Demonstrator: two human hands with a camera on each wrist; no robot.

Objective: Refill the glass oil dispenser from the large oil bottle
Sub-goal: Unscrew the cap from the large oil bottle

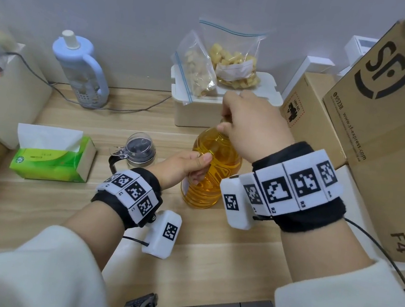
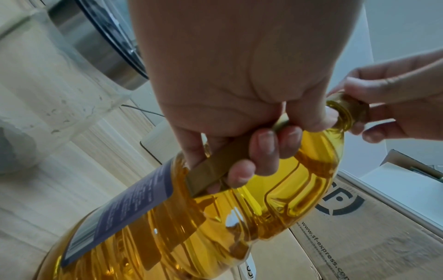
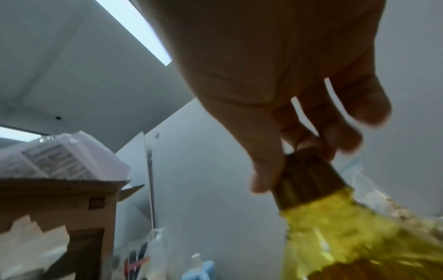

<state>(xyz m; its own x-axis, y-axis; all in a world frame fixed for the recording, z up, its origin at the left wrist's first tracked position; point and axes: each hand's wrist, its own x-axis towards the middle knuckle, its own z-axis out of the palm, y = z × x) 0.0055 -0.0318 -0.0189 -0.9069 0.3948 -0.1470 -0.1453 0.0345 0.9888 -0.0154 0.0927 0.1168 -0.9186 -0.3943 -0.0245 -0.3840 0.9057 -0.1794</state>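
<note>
Large oil bottle [image 1: 214, 165] upright on table [image 1: 32, 207], handle wrapped by left hand [image 1: 187, 164], cap [image 3: 304, 176] pinched by right hand [image 1: 250, 123]. Glass oil dispenser [image 1: 140, 151] just beside, lid on. Risk: bottle near full, so squeezing once uncapped likely spills oil.

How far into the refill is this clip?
Early. Done: the oil bottle stands on the table beside the dispenser. In hand: the left hand grips the bottle's handle; the right hand pinches its cap, which is on. Left: uncapping, opening the lidded dispenser, pouring.
</note>
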